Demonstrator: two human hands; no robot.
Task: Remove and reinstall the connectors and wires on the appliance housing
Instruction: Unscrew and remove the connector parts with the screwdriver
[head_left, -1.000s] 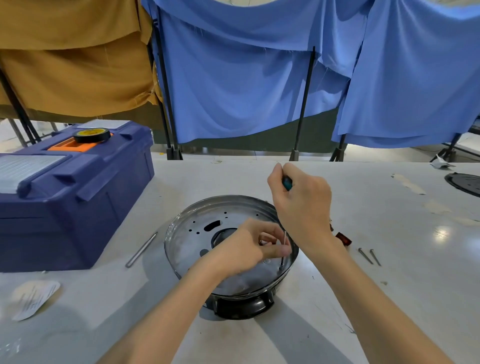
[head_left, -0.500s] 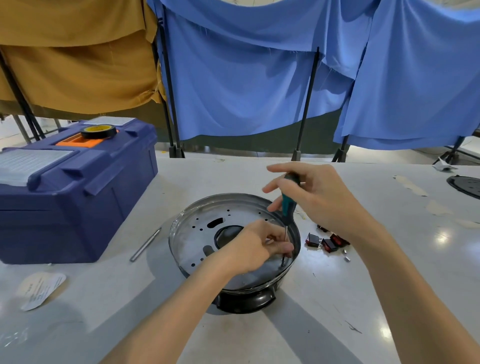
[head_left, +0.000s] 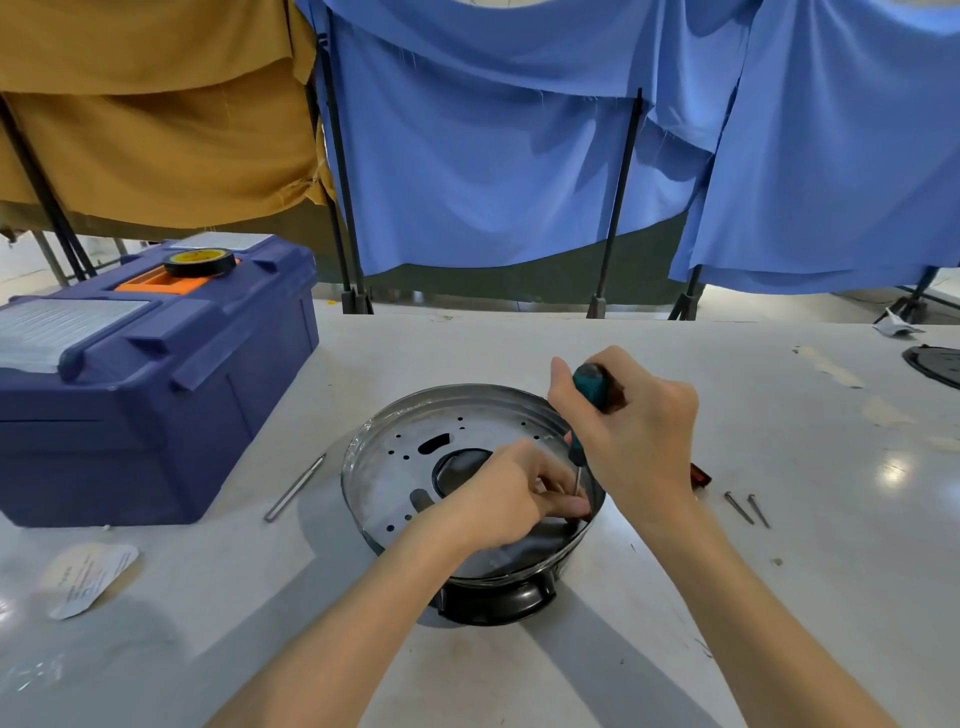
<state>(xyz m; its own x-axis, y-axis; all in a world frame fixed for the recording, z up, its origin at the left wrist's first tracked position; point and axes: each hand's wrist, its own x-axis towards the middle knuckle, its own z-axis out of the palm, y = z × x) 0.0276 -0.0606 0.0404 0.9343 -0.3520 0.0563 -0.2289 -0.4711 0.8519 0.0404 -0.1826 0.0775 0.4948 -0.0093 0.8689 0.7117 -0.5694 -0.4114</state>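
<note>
Right hand (head_left: 639, 441) grips one teal screwdriver (head_left: 589, 384) tip-down inside the single round housing (head_left: 405, 467) at table (head_left: 779, 597) centre. Left hand (head_left: 511, 493) pinches a small part (head_left: 584, 517) beneath its tip. Two loose screws (head_left: 748, 509) lie right.

Head-worn view, facing forward and down, near the table (head_left: 779, 457)
</note>
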